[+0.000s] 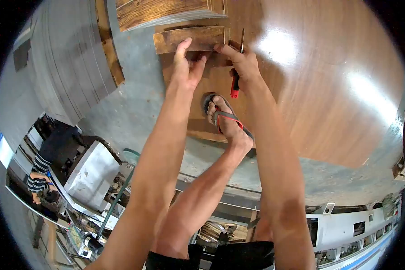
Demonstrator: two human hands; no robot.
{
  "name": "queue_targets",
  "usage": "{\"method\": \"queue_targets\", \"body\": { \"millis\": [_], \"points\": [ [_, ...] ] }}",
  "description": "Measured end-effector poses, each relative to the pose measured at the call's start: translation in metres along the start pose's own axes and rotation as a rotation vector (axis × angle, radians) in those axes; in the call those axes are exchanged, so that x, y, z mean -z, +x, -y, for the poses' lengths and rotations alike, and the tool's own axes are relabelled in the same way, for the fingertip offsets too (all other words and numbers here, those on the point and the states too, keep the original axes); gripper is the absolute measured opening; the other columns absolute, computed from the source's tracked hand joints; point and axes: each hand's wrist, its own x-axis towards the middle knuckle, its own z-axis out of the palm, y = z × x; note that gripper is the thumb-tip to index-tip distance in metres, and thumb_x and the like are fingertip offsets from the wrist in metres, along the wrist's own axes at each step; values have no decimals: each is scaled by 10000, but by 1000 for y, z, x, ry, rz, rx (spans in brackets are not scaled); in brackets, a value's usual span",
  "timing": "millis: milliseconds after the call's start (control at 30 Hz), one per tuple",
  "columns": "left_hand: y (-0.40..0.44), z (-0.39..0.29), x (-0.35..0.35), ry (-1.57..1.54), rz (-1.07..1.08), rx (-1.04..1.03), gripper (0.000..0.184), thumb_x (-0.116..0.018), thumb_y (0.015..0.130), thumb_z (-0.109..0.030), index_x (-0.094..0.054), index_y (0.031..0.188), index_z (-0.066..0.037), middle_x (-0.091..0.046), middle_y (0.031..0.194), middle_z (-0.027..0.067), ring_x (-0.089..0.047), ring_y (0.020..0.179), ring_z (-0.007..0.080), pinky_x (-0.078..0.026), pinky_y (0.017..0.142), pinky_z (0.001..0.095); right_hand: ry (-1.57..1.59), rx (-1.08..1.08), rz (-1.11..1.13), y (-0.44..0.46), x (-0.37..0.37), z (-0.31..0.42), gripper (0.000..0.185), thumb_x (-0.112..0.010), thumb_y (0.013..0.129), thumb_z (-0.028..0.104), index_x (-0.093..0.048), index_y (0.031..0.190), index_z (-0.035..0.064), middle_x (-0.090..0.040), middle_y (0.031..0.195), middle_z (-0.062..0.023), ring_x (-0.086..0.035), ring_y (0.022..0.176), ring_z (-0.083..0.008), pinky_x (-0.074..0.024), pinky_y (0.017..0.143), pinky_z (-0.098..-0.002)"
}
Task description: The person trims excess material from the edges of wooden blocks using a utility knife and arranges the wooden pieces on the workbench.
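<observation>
My left hand (pixel 187 67) grips the near edge of a small wood-grain panel (pixel 191 38), thumb on its upper face and fingers below. My right hand (pixel 246 66) is closed around a slim red-and-black tool (pixel 235 84) with a narrow tip pointing away from me; its exact kind is unclear. The right index finger reaches to the panel's near right corner. Beneath both hands lies a brown wooden board (pixel 200 128), with my sandalled foot (pixel 227 114) on it.
A stack of wood-grain panels (pixel 166 12) sits at the top. Grey sheets (pixel 67 54) are stacked at left. A large glossy brown board (pixel 319 99) covers the right side. Another person in a striped sleeve (pixel 39 164) is at far left, near a white machine (pixel 92 171).
</observation>
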Motion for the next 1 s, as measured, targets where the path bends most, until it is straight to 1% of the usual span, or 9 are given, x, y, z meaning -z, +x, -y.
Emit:
{"method": "queue_targets", "body": {
  "millis": [67, 167, 467, 667, 767, 800, 933, 967, 1000],
  "points": [
    [2, -2, -3, 6, 45, -24, 517, -777, 929, -317, -587, 1338, -65, -620, 1305, 112, -558, 1243, 303, -439, 1179, 484, 6, 4, 6, 5, 0, -1, 520, -898, 747, 380, -741, 1094, 27, -724, 844, -54, -674, 714, -156, -464, 531, -304],
    [8, -7, -9, -20, 60, -26, 503, -765, 942, -310, -581, 1329, -47, -611, 1299, 108, -545, 1256, 310, -438, 1183, 497, -14, -13, -14, 14, -2, -1, 434, -850, 781, 451, -760, 1069, 139, -744, 963, -4, -639, 882, -112, -393, 677, -304],
    [15, -9, -20, -68, 55, -25, 492, -766, 946, -305, -590, 1307, -22, -627, 1280, 112, -551, 1267, 299, -422, 1211, 489, -54, 28, 2, 19, 0, 16, 446, -830, 802, 446, -774, 1108, 127, -722, 911, -2, -521, 755, -75, -357, 649, -280],
    [18, -13, -16, -158, 94, 34, 558, -806, 888, -150, -538, 1362, -27, -543, 1357, 162, -519, 1307, 333, -429, 1224, 519, -27, 29, 19, 17, 0, 18, 488, -842, 810, 432, -761, 1156, 97, -656, 879, 23, -444, 692, -93, -360, 633, -279],
    [28, -7, -8, -180, 140, 18, 523, -803, 918, -254, -581, 1321, -5, -615, 1320, 148, -538, 1312, 320, -413, 1226, 493, -12, 20, 12, 3, 0, 26, 549, -861, 816, 454, -738, 1203, 85, -653, 884, 19, -431, 678, -101, -377, 633, -281],
    [22, -11, -7, -183, 146, 28, 655, -821, 903, -239, -499, 1431, -24, -544, 1399, 183, -523, 1324, 349, -414, 1222, 552, 8, 11, 54, 1, 7, 23, 559, -858, 851, 436, -716, 1251, 72, -665, 896, 5, -486, 709, -99, -395, 639, -277],
    [-14, -19, 28, -225, 112, 129, 926, -821, 913, -271, -249, 1621, -101, -337, 1559, 226, -441, 1410, 404, -389, 1190, 684, -334, -79, -173, -61, 58, 2, 284, -753, 951, 304, -762, 1088, 55, -652, 807, -4, -550, 648, -119, -410, 594, -311],
    [-45, -25, 36, -165, 117, 148, 842, -752, 972, -295, -282, 1646, -110, -257, 1684, 170, -247, 1573, 399, -343, 1238, 598, -412, -39, -159, -91, 83, -8, 245, -698, 974, 287, -756, 1003, 51, -606, 756, 9, -526, 652, -117, -405, 596, -311],
    [-77, -23, 54, -42, 192, 98, 857, -712, 1004, -298, -222, 1675, -90, -283, 1692, 196, -239, 1593, 390, -342, 1236, 596, -565, -64, -216, -137, 100, -6, 258, -660, 992, 299, -728, 907, 64, -569, 739, 18, -502, 656, -108, -401, 597, -313]
  ]
}}
